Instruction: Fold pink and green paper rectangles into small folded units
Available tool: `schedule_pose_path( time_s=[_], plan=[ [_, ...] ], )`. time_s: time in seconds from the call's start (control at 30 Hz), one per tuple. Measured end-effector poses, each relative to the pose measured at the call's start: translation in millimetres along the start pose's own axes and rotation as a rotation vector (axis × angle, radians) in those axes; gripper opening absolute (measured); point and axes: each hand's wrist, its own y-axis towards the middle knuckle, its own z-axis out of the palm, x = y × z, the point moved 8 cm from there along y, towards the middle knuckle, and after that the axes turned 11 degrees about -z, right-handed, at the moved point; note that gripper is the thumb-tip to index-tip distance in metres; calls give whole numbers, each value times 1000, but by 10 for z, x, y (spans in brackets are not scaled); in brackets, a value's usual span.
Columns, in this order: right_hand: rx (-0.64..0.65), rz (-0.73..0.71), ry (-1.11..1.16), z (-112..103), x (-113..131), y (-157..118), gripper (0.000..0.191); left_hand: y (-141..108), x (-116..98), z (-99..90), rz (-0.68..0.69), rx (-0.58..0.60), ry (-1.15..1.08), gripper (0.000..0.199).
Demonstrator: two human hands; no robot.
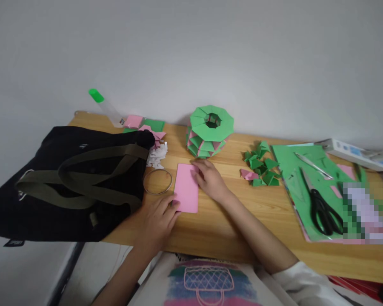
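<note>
Pink rectangular sheet of paper [185, 190]: folding step, I'd judge.
Left hand [158, 219] at its lower-left, right hand [210, 179] upper-right; both half-curled, grip unclear. Next needs aligned edges.

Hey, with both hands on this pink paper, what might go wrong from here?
The thin ring lies just beyond the left hand and might get knocked. The right hand is close to the green-and-pink paper model, so a forward slip could bump it. Loose folded pieces could scatter if the right forearm swings outward.
</note>
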Motion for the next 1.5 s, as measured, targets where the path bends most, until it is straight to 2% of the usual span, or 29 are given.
schedule_pose_path(
  time_s=[0.37,0.53,0.87,1.03,1.23,1.33,1.5],
  plan=[
    [-25,115,-39,-61,-72,-37,25,22,-38,-20,25,36,19,16],
    [-16,166,-8,-62,-94,-18,16,10,-24,-16,30,7,20,15],
    [-26,262,11,-38,-164,-15,18,25,-65,-68,56,-33,30,15],
    [-71,257,39,-84,-135,-15,17,18,-65,-70,65,-50,42,16],
    [-99,142,116,-179,92,-72,5,17,-78,-82,75,-62,55,16],
    [-112,101,156,-209,172,-129,12,17,-82,-85,81,-66,61,15],
    [-169,153,236,-152,72,-183,14,15,-82,-86,79,-57,52,14]
  ],
)
